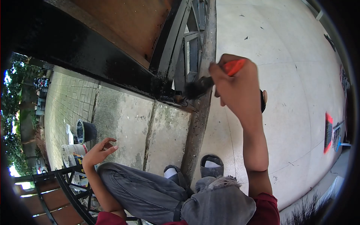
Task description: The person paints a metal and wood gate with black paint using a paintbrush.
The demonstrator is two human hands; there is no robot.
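My right hand (240, 86) is closed around the orange handle of a paintbrush (198, 88). The dark bristles point left, close to the lower corner of a door-like frame (108, 60) coated in glossy black. Brown panel (127, 22) fills the inside of this frame, and grey-black metal bars (176, 41) run up beside it. Over by my left knee, my left hand (99, 153) hangs in the air with its fingers loosely apart and nothing in them.
A dark bucket (88, 132) and a whitish pail (71, 150) stand at the left. Black metalwork (69, 187) rises at lower left. A raised sill (200, 123) divides rough concrete from smooth pale floor (281, 86). A red-edged broom head (328, 133) lies far right.
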